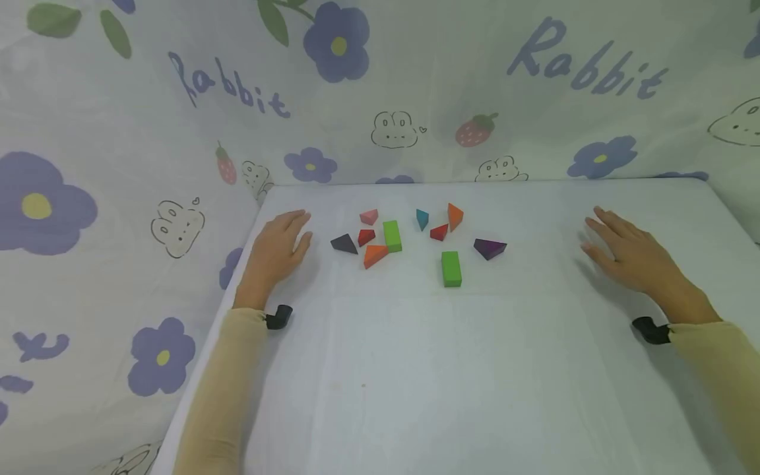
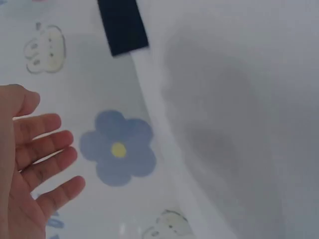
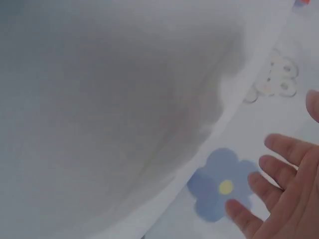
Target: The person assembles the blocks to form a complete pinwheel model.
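My left hand [image 1: 276, 252] hovers over the table's left side, fingers loosely extended and holding nothing. Closest to it lies a dark grey block [image 1: 344, 244]. Beside that are a pink block [image 1: 369, 216], a red block [image 1: 366, 237], an orange block [image 1: 375, 256] and a green rectangular block [image 1: 392, 236]. Toward the middle sit a teal block [image 1: 422, 219], a second orange one, another red one and a second green block [image 1: 451, 269]. A purple block [image 1: 489, 249] is nearest my right hand [image 1: 644, 260], which is spread at the right with nothing in it.
The white table [image 1: 392, 396] meets a patterned cloth [image 1: 415, 79] at its back and left edges. Each sleeve cuff has a black piece on it, a left one [image 1: 279, 317] and a right one [image 1: 651, 330]. Both wrist views show table edge and cloth.
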`<state>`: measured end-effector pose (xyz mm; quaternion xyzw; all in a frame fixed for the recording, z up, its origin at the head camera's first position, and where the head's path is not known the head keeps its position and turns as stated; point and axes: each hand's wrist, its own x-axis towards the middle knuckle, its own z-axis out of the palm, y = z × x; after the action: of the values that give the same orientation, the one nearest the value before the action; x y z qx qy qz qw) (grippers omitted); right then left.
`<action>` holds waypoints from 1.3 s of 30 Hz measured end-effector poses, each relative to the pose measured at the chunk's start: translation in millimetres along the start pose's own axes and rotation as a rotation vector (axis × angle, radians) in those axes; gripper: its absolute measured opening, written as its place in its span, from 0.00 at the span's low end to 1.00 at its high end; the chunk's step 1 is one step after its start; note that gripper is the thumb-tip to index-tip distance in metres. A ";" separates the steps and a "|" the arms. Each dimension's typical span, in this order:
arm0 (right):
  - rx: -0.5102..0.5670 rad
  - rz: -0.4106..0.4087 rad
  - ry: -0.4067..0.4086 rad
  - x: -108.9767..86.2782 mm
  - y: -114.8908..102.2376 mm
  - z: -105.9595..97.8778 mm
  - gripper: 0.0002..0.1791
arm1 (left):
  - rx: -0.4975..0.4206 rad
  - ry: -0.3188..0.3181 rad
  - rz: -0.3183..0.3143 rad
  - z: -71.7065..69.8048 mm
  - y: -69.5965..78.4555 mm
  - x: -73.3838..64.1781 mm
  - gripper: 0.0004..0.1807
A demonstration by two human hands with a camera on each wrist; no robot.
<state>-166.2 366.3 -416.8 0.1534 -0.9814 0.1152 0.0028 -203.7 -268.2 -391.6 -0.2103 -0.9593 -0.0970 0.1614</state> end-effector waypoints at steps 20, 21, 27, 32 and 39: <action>0.109 -0.312 0.104 33.0 -119.7 26.9 0.24 | -0.084 -0.131 0.182 24.0 88.1 41.1 0.23; 0.107 -0.307 0.097 34.8 -122.8 28.0 0.23 | -0.080 -0.152 0.183 24.9 90.8 42.4 0.23; 0.117 -0.323 0.092 40.6 -138.0 32.8 0.22 | -0.038 -0.284 0.203 33.1 101.7 46.3 0.22; 0.114 -0.388 0.085 40.9 -150.9 36.4 0.23 | -0.048 -0.312 0.222 39.9 105.0 46.1 0.20; 0.111 -0.449 0.040 40.3 -165.9 38.9 0.24 | -0.031 -0.329 0.229 42.9 106.1 42.6 0.21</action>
<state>-153.4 191.7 -415.6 0.3657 -0.9145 0.1684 0.0396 -205.7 -146.7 -404.0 -0.3334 -0.9410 -0.0569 0.0093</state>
